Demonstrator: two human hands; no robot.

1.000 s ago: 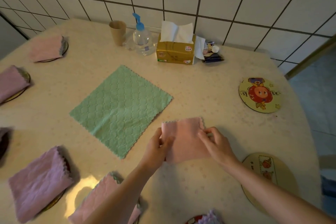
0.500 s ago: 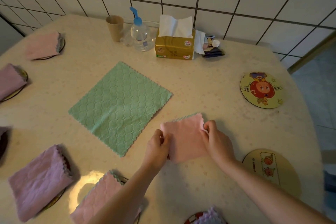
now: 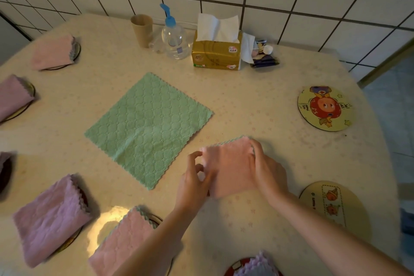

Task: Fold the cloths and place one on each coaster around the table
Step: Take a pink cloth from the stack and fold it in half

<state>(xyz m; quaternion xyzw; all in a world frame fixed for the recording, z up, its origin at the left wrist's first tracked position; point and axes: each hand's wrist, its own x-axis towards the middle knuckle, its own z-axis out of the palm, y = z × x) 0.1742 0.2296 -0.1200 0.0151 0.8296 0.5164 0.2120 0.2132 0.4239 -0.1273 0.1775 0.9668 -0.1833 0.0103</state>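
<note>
Head view: left hand [image 3: 194, 182] and right hand [image 3: 267, 169] pinch opposite edges of a folded pink cloth [image 3: 230, 167] on the table [image 3: 246, 101], beside a flat green cloth [image 3: 149, 129].

- A gold tissue box [image 3: 216, 55] by the tiled wall carries a round red-and-white badge with a large "4" above three Chinese characters; its other print is too blurred to read.
- A cartoon coaster [image 3: 326, 108] at the table's right edge bears dark hand-drawn characters on either side of the figure, illegible.
- A nearer coaster [image 3: 336, 208] shows one line of small lettering along its picture panel, unreadable.
</note>
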